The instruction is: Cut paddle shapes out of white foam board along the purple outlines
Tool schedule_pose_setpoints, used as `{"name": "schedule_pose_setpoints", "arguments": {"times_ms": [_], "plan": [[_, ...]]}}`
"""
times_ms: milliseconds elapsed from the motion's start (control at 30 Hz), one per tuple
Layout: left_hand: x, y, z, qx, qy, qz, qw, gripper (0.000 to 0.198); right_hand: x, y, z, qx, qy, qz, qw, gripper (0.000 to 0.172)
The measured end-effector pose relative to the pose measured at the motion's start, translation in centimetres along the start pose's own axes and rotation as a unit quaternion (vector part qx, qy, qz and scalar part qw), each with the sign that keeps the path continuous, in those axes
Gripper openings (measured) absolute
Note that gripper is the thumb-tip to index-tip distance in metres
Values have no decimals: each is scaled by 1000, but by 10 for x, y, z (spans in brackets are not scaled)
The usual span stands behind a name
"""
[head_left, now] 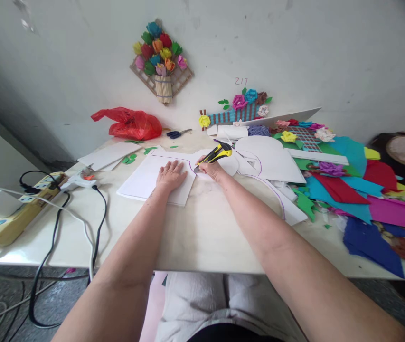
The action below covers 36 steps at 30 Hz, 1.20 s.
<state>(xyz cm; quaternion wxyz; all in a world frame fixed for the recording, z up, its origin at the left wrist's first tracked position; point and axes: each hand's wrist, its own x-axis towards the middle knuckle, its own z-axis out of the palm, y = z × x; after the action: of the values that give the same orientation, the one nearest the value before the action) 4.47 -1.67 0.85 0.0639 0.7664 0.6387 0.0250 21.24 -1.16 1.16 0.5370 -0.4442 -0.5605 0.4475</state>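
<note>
My left hand [171,175] lies flat with spread fingers on a white board [141,178], pressing it to the table. A purple line is drawn along the board's right part. In my right hand [210,169] is a yellow and black utility knife [220,153], its handle tilted up to the right. The blade end points down-left at the board's right edge, close to the drawn line; whether it touches cannot be made out. Just right of the hand lie white cut pieces [262,154], some with curved edges and purple lines.
A yellow power strip [13,213] and glue gun [79,180] with cables lie at left. Behind are a red plastic bag [134,124] and scissors [178,134]. Coloured felt-like sheets [398,213] pile up at right. A flower decoration [163,88] hangs on the wall.
</note>
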Motion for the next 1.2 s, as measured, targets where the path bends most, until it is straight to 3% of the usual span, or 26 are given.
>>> {"name": "schedule_pose_setpoints", "arguments": {"times_ms": [667,900,1200], "plan": [[0,-1,0,2,3,5,1000,65,0,8,-18,2,-60,-9,998,14],[0,-1,1,20,6,4,1000,65,-4,7,-20,60,-25,-6,998,11],[1,-3,3,16,11,9,1000,66,-7,5,-17,28,-16,-41,999,12]]}}
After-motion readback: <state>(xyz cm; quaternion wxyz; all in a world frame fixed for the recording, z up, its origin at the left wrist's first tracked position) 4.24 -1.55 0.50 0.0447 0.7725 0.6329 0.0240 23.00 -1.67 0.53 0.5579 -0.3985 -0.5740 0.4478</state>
